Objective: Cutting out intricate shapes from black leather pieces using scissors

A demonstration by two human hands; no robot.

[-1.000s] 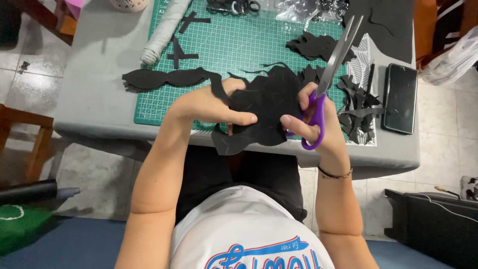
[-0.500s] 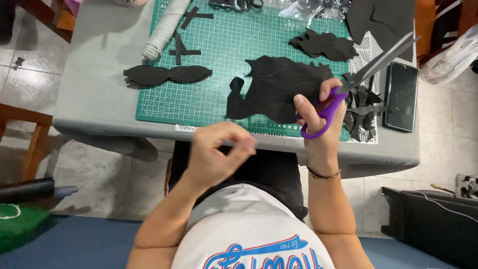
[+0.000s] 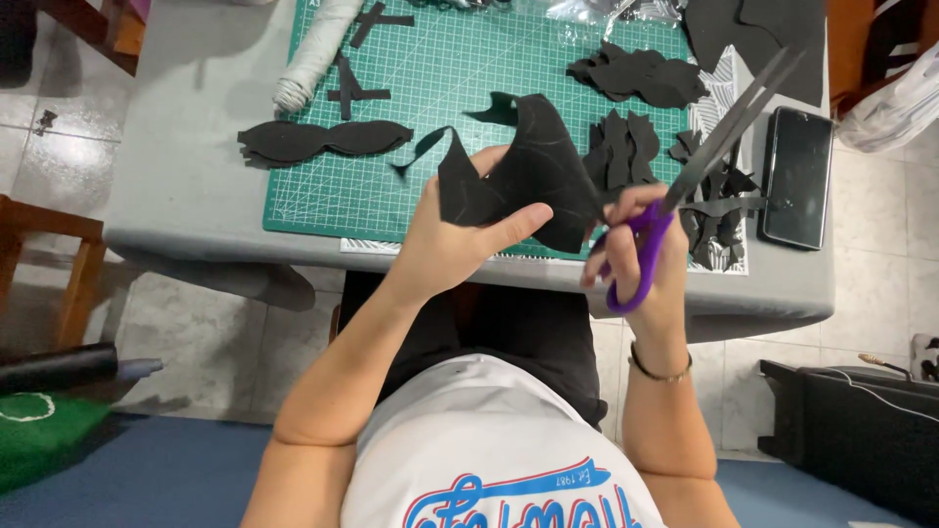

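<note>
The left hand (image 3: pixel 445 244) is closed on a black foam piece (image 3: pixel 528 171), thumb stretched across its lower edge and the other fingers behind it, holding it up over the near edge of the table (image 3: pixel 176 186); the piece is curved and jagged, with a thin tail trailing off to its left; the right hand (image 3: pixel 646 249) sits just beside it, fingers curled through the purple handles of the scissors (image 3: pixel 685 176), a dark band on the wrist; the blades look nearly closed and point up and away to the right, clear of the piece.

Beyond the hands lies a green cutting mat (image 3: pixel 440 68) on the grey table; on the mat's left edge rests a black mask-shaped cutout (image 3: pixel 323 140), partly off the mat; right of the held piece stand several spiky black cutouts (image 3: pixel 621 147), and past the scissors a heap of black scraps (image 3: pixel 719 210) near the mat's right border; a dark phone (image 3: pixel 797 176) lies flat at the table's right side; farther back, a white roll (image 3: pixel 308 54) lies slanted by some thin black strips (image 3: pixel 357 78), and a stack of wavy black shapes (image 3: pixel 641 76) lies toward the far right; a large black sheet (image 3: pixel 763 39) covers the far right corner.
</note>
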